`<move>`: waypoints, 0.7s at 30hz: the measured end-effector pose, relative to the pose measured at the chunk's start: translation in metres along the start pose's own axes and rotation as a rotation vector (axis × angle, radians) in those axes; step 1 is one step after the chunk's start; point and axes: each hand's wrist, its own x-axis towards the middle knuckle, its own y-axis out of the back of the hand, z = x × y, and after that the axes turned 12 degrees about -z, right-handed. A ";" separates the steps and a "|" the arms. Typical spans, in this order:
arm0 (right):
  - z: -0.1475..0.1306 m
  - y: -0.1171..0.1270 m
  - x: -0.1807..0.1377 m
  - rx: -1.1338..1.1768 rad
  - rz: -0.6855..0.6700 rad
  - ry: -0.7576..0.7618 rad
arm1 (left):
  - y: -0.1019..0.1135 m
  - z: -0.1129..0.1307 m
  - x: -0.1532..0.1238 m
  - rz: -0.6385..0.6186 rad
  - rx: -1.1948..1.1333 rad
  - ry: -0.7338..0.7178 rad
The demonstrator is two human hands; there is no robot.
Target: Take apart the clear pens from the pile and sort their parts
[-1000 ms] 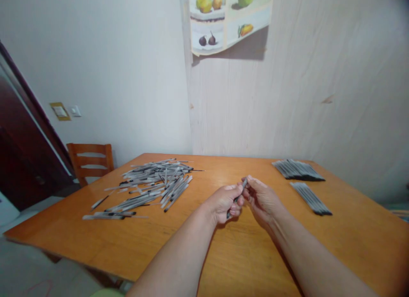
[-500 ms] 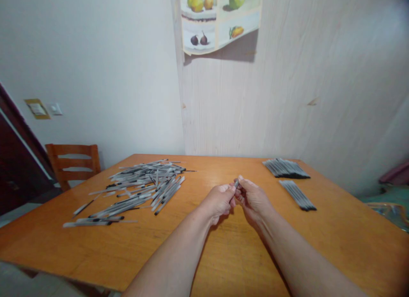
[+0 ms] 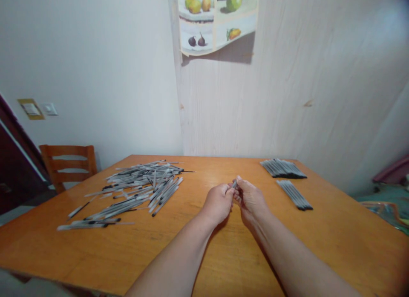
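My left hand (image 3: 218,202) and my right hand (image 3: 251,197) meet over the middle of the orange wooden table (image 3: 204,246). Both are closed around one thin grey stick with a dark end, the held stick (image 3: 234,184), whose tip shows between the thumbs. Most of it is hidden inside my fingers. A loose heap of similar grey sticks (image 3: 140,186) lies to the left of my hands. Two tidy bundles of sticks lie to the right, the far bundle (image 3: 283,168) and the near bundle (image 3: 294,194).
A wooden chair (image 3: 67,164) stands at the table's far left corner. Pale walls close the far side, with a fruit poster (image 3: 214,20) hanging above. A dark door (image 3: 12,169) is at the left. Coloured cloth (image 3: 391,203) lies off the table's right edge.
My hands have drawn closer together and the stick has slid deeper into my fingers, so less of it shows. The view has shifted slightly to the right.
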 end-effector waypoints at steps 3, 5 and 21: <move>-0.005 0.003 0.003 0.010 0.047 0.019 | 0.003 -0.003 -0.003 0.105 0.194 -0.042; -0.012 0.008 0.005 0.002 0.112 0.038 | 0.004 -0.005 -0.004 0.156 0.268 -0.048; 0.011 0.031 0.023 -0.484 0.021 0.033 | 0.031 -0.017 0.007 0.310 -0.659 0.277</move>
